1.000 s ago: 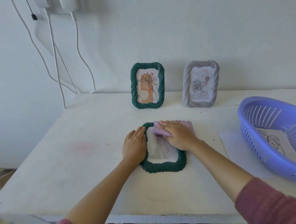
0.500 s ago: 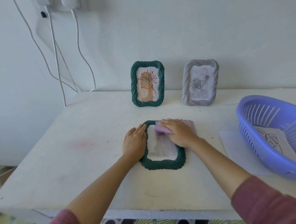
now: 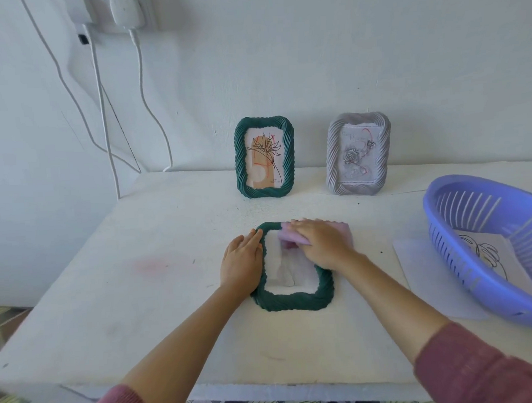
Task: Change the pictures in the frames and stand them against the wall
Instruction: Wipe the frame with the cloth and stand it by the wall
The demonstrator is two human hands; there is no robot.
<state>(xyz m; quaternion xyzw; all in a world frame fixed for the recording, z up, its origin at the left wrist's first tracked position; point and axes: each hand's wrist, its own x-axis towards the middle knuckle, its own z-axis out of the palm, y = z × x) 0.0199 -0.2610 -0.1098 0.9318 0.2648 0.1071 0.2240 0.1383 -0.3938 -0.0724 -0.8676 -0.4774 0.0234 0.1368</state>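
A green frame point(image 3: 291, 301) lies flat on the white table point(image 3: 140, 300), its glass showing blurry white. My left hand point(image 3: 241, 261) rests flat against the frame's left edge. My right hand point(image 3: 321, 243) presses a pink cloth point(image 3: 341, 229) onto the frame's upper right part. Against the wall stand another green frame point(image 3: 241, 159) with a flower drawing on orange and a grey frame point(image 3: 333, 154) with a rose picture.
A blue plastic basket point(image 3: 465, 258) sits at the right on a white sheet point(image 3: 422, 270), with a line-drawing picture point(image 3: 483, 251) inside. White cables point(image 3: 103, 117) hang from wall plugs at the upper left. The table's front edge lies close below my arms.
My right hand with the cloth has shifted slightly over the frame's upper part. The view has tilted a little, otherwise the frame and my left hand stay in place.
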